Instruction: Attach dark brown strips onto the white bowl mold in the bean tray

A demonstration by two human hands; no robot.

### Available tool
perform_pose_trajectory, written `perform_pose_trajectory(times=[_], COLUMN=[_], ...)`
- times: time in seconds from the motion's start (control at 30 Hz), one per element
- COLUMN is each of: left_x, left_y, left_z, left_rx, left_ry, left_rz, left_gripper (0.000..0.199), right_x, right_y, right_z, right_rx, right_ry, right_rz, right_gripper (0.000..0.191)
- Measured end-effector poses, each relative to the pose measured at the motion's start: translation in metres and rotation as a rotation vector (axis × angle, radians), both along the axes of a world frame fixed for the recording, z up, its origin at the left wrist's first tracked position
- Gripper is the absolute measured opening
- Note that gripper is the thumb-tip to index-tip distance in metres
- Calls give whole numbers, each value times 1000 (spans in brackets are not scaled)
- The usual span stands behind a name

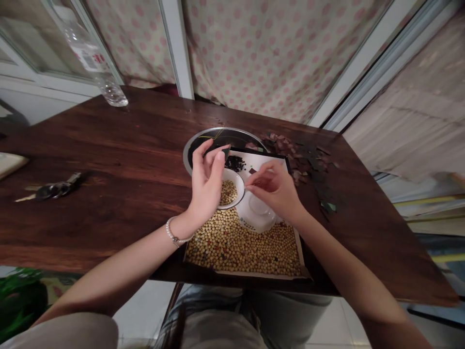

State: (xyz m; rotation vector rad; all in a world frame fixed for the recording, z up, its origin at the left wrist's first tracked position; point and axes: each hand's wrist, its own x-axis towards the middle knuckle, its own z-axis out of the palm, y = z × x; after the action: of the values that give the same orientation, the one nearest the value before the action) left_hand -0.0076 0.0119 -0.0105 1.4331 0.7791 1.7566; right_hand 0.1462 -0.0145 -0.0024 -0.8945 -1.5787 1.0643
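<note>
My left hand (207,186) is raised at the left side of a small white bowl (240,191) that holds yellow beans. Between its thumb and a finger is a small dark green paper-like piece (225,154). At the bowl's right rim, the thumb and fingertips of my right hand (274,189) are pinched together; whatever they hold is too small to make out. An upturned white dish (256,215) lies below that hand. Both vessels rest in a shallow tray (254,275) spread with yellow beans (243,247). Behind the bowl is a heap of small black grains (237,163).
A round dark plate with a silver rim (187,157) stands behind the tray. Reddish and green scraps (298,155) are scattered to its right. Keys (54,189) lie on the wooden table (131,145) at left, and a clear bottle (105,80) stands at the back left.
</note>
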Motion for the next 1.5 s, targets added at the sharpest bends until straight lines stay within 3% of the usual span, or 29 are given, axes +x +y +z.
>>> perform_pose_trajectory(times=[0.17,0.23,0.3,0.37,0.43,0.53,0.77,0.93,1.03,1.13,1.2,1.3,1.37,1.5], left_x=[0,1,3,4,5,4,3,3,2,0,0,0,0,1], left_y=[-11,-17,-20,-21,-20,-19,-17,-19,-19,-19,-20,-21,-22,-22], left_z=[8,10,8,3,-3,-7,3,6,6,4,3,2,2,1], left_rx=[1,4,43,94,117,123,122,93,93,102,99,79,72,69], left_ry=[180,331,555,787,946,1033,1115,1160,1176,1135,1118,1123,1128,1133], left_rz=[33,-33,-131,-225,-292,-343,-394,-389,-406,-443,-447,-406,-385,-384], left_gripper=[29,34,39,42,44,48,53,52,52,50,50,56,61,64], right_x=[11,22,28,27,22,15,12,15,21,28,33,39,42,43], right_y=[-8,-25,-44,-60,-71,-78,-76,-71,-67,-60,-55,-44,-38,-32], right_z=[13,20,23,22,16,4,-7,-10,-4,5,7,1,-6,-16], right_rx=[13,-92,-252,-209,-85,32,303,300,219,158,165,222,244,237], right_ry=[-325,-362,-447,-573,-706,-835,-1071,-1008,-813,-516,-385,-376,-428,-503], right_rz=[141,341,661,761,721,700,660,694,668,491,250,-90,-169,-149], right_gripper=[16,13,18,21,19,22,13,10,12,12,11,14,14,13])
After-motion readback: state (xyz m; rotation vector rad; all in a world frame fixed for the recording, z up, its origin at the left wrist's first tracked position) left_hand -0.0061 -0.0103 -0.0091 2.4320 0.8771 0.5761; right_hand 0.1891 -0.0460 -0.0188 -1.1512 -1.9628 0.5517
